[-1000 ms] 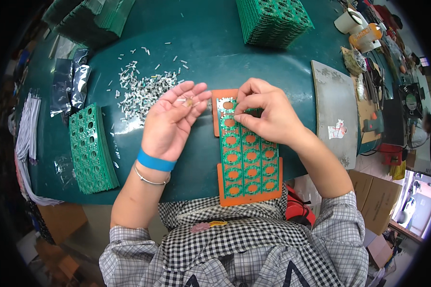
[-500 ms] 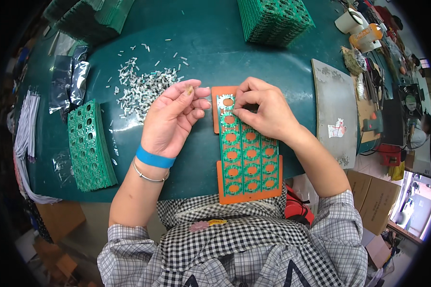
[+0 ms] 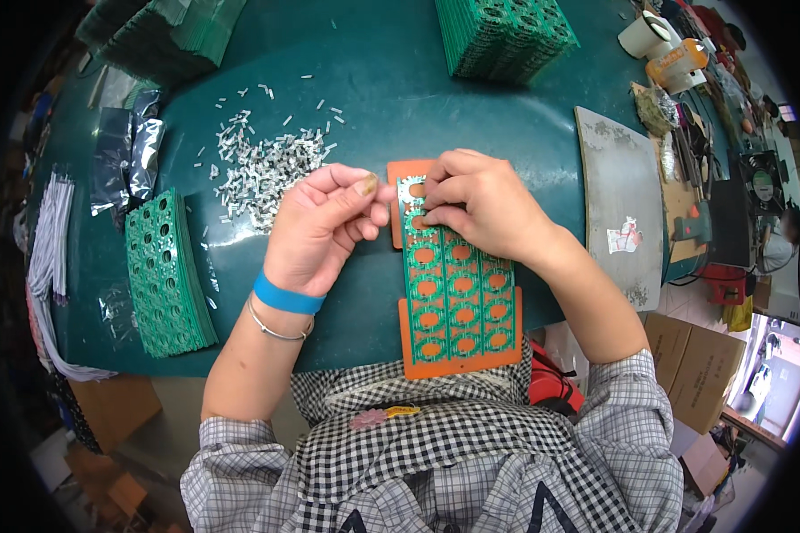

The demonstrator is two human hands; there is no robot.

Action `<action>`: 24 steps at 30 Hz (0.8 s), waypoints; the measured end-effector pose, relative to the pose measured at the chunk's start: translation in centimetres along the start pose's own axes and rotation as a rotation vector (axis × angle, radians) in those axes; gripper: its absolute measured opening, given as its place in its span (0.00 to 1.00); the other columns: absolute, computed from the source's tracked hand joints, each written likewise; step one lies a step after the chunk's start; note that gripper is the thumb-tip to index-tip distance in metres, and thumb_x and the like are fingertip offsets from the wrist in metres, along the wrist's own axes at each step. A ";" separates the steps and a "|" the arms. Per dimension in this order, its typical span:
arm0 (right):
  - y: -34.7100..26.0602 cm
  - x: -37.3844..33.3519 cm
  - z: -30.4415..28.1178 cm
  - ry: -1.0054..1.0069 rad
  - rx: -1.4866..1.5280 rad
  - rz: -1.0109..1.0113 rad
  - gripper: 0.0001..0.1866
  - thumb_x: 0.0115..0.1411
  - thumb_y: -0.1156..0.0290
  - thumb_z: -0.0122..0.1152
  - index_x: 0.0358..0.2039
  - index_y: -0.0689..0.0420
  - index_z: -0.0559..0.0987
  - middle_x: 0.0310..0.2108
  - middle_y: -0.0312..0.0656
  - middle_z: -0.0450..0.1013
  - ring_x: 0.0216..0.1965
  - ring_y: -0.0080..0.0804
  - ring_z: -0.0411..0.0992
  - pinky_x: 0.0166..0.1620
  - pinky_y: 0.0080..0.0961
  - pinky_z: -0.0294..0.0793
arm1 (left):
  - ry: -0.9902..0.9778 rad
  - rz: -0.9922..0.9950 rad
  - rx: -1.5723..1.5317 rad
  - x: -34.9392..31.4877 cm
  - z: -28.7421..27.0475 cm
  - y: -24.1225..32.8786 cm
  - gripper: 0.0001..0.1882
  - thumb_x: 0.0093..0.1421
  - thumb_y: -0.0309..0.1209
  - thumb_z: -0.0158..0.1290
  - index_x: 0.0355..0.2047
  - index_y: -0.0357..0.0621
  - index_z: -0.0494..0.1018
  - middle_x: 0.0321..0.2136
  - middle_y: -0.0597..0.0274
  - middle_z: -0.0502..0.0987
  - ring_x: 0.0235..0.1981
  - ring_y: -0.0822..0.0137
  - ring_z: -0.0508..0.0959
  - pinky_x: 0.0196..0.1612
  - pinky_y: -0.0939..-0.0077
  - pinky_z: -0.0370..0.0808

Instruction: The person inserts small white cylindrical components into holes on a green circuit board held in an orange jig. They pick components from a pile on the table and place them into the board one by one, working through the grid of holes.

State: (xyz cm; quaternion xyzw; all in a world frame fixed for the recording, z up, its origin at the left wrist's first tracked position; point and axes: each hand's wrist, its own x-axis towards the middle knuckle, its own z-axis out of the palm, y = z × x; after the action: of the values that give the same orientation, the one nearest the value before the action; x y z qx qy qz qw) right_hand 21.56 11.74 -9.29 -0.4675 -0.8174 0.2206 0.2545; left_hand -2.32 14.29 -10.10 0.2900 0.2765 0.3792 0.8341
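Note:
A green circuit-board panel (image 3: 461, 284) with rows of oval openings lies on an orange plate (image 3: 464, 366) in front of me. My right hand (image 3: 489, 206) is over the panel's upper end, fingers curled and tips down at the top left openings; the fingertips hide whatever they pinch. Just left of the panel's top corner, my left hand (image 3: 324, 218) is raised with thumb and forefinger pressed together. Anything between those fingertips is too small to make out. Beyond that hand lies a loose heap of small white-and-silver parts (image 3: 262, 173).
A stack of green panels (image 3: 162, 275) stands at the left, beside white cables (image 3: 52, 231) and silvery bags (image 3: 126, 160). More panel stacks (image 3: 507, 35) stand at the far side. A grey board (image 3: 620, 204) lies to the right; a cardboard box (image 3: 693, 369) is below the table's right side.
My left hand has closed its thumb and forefinger and its fingertips have come slightly lower and nearer the panel. My right fingertips have shifted slightly left over the panel's top.

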 end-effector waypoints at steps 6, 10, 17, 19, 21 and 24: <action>-2.2 0.5 -1.9 0.153 0.452 0.185 0.06 0.54 0.74 0.69 0.33 0.59 0.84 0.34 0.37 0.76 0.32 0.26 0.74 0.36 0.24 0.74 | 0.019 0.037 0.107 -0.4 1.2 -1.1 0.08 0.63 0.24 0.57 0.42 0.35 0.78 0.34 0.56 0.82 0.30 0.74 0.78 0.33 0.84 0.76; -2.7 0.6 -0.7 0.120 0.801 0.255 0.05 0.58 0.74 0.69 0.34 0.61 0.84 0.34 0.34 0.76 0.35 0.18 0.74 0.37 0.19 0.73 | -0.020 0.007 0.142 -0.7 2.1 -1.6 0.06 0.61 0.26 0.60 0.37 0.39 0.77 0.31 0.60 0.80 0.27 0.74 0.78 0.27 0.86 0.73; -3.0 0.1 0.0 0.043 1.128 0.316 0.06 0.61 0.75 0.65 0.36 0.64 0.81 0.34 0.35 0.76 0.36 0.22 0.75 0.42 0.21 0.76 | -0.064 0.015 -0.032 -0.6 2.2 -2.4 0.07 0.61 0.23 0.60 0.35 0.42 0.72 0.27 0.60 0.80 0.25 0.74 0.78 0.25 0.86 0.73; -3.2 -0.1 -0.1 0.012 1.176 0.320 0.06 0.62 0.75 0.64 0.36 0.64 0.80 0.34 0.35 0.76 0.37 0.22 0.75 0.42 0.21 0.76 | -0.036 0.008 -0.006 -0.9 2.4 -2.5 0.07 0.61 0.24 0.60 0.34 0.42 0.71 0.26 0.60 0.79 0.24 0.75 0.78 0.24 0.86 0.73; -3.2 -0.4 0.1 0.002 1.191 0.302 0.06 0.64 0.74 0.62 0.37 0.63 0.79 0.34 0.35 0.75 0.37 0.21 0.75 0.42 0.21 0.76 | -0.026 -0.008 0.009 -0.9 2.5 -2.6 0.07 0.61 0.24 0.60 0.34 0.42 0.71 0.26 0.60 0.79 0.24 0.74 0.78 0.24 0.87 0.73; -3.1 -0.7 0.9 0.034 1.144 0.299 0.06 0.64 0.73 0.61 0.36 0.63 0.76 0.34 0.36 0.73 0.36 0.23 0.74 0.40 0.22 0.75 | -0.036 -0.028 -0.049 -0.7 2.3 -2.9 0.07 0.61 0.25 0.60 0.34 0.41 0.72 0.27 0.59 0.80 0.24 0.74 0.78 0.24 0.87 0.73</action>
State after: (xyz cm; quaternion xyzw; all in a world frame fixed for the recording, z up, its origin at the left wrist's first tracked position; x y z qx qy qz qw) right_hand 19.22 9.57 -8.27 -0.3695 -0.4896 0.6523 0.4453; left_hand 0.22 11.50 -10.35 0.2723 0.2560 0.3686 0.8511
